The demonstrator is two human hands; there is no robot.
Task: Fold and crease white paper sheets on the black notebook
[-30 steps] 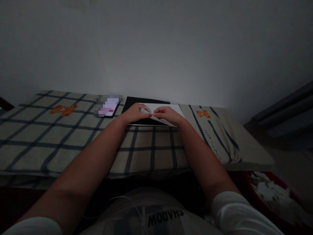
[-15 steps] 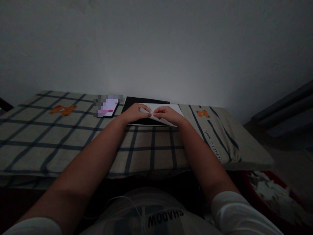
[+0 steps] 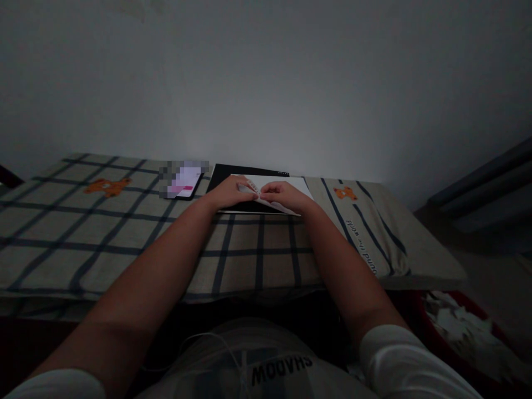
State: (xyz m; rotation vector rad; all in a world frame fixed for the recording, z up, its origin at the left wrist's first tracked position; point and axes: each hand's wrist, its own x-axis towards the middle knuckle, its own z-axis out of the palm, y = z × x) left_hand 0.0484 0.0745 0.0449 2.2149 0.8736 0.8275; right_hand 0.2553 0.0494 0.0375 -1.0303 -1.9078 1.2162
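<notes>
Checked cloth in beige with dark blue lines (image 3: 124, 238) covers the low bed-like surface, and two orange bear prints show on it, one near the far left edge (image 3: 107, 187) and one toward the far right corner (image 3: 346, 193). One phone with a lit pink-and-white screen (image 3: 183, 180) lies at the far edge, just left of a flat black board (image 3: 233, 170). A red bin of white paper scraps (image 3: 457, 327) sits below the near right corner. Nothing lies between the person and the work.

One white paper sheet (image 3: 291, 185) rests on the board against the far edge. The left hand (image 3: 230, 192) and right hand (image 3: 285, 194) lie on its near part, their fingertips meeting and pinched together on a raised fold of the sheet between them.
</notes>
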